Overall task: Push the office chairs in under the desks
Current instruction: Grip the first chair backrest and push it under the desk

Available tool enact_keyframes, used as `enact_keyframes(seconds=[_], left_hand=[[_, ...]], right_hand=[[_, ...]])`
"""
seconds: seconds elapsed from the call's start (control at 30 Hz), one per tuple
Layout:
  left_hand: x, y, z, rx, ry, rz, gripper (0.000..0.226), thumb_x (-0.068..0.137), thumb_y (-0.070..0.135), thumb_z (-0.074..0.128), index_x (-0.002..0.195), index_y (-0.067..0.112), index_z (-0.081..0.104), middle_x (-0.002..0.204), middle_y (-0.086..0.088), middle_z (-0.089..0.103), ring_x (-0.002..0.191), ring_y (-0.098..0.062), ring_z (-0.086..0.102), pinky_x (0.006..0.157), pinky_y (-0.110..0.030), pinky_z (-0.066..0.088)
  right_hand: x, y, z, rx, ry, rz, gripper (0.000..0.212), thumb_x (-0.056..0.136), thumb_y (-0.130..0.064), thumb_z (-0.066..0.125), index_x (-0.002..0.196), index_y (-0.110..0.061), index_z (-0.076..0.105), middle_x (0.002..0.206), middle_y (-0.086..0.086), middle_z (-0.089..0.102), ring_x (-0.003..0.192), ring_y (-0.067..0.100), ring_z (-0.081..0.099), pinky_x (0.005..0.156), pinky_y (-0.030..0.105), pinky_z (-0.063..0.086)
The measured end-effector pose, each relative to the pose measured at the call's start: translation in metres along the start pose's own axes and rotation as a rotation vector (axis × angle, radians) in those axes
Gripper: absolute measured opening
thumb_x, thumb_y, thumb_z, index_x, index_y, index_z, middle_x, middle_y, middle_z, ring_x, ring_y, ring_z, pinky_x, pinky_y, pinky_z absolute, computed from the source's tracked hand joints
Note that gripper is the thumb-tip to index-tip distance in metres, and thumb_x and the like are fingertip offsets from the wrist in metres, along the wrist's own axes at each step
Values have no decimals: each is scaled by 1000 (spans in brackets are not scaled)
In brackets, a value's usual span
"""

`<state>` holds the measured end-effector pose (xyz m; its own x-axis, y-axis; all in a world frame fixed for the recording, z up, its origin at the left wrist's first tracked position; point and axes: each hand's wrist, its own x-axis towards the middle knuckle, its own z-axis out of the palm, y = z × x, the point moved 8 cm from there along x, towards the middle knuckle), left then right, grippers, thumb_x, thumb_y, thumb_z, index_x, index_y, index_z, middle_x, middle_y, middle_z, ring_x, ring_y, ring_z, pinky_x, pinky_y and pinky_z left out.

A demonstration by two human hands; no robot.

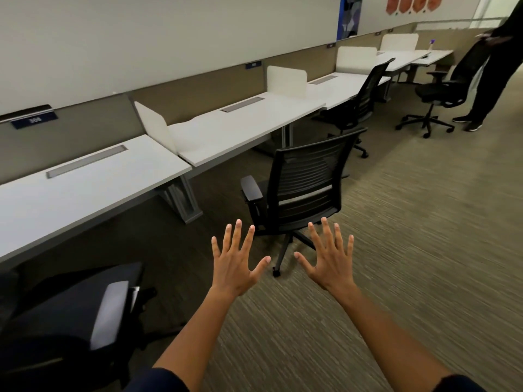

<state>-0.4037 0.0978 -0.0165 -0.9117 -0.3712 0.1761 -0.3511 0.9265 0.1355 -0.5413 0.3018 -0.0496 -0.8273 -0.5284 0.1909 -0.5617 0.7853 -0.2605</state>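
Ahead of me the black mesh-backed office chair (302, 179) shows fine horizontal ribbing across its back, and the long white laminate desk (243, 128) carries a grey metal strip. The olive-brown carpet (410, 250) is streaked with thin pale lines, the tan fabric partition (198, 94) is plain, and its small nameplate (34, 120) is navy with pale digits.

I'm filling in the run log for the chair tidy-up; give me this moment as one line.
phase: approach | left hand: open, empty | right hand: open, empty | target: nearest mesh chair, out from desk, untouched
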Motion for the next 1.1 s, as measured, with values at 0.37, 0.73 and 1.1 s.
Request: enact_keyframes(seconds=[0.37,0.73,1.1], left_hand=[[104,73,40,-40,-30,90,89,86,85,7,159,36,-8,168,0,-18,154,-24,-21,120,-58,-11],[271,109,75,-75,-34,120,89,88,81,15,160,34,-7,169,-3,-16,154,-26,-18,122,-62,-6],[418,137,66,-64,109,202,88,92,79,25,161,30,2,170,-6,-11,155,-27,-14,122,-60,-4]], right_hand=[[56,101,-5,-13,13,91,89,86,-84,16,159,-38,-6,169,2,-12,156,33,-6,121,66,-2],[197,163,-14,-77,47,109,90,85,-84,13,159,-36,-4,170,4,-9,156,35,-2,120,68,2],[325,233,-23,-69,78,152,88,87,-84,15,159,-37,-3,170,5,-5,156,36,1,120,68,4]])
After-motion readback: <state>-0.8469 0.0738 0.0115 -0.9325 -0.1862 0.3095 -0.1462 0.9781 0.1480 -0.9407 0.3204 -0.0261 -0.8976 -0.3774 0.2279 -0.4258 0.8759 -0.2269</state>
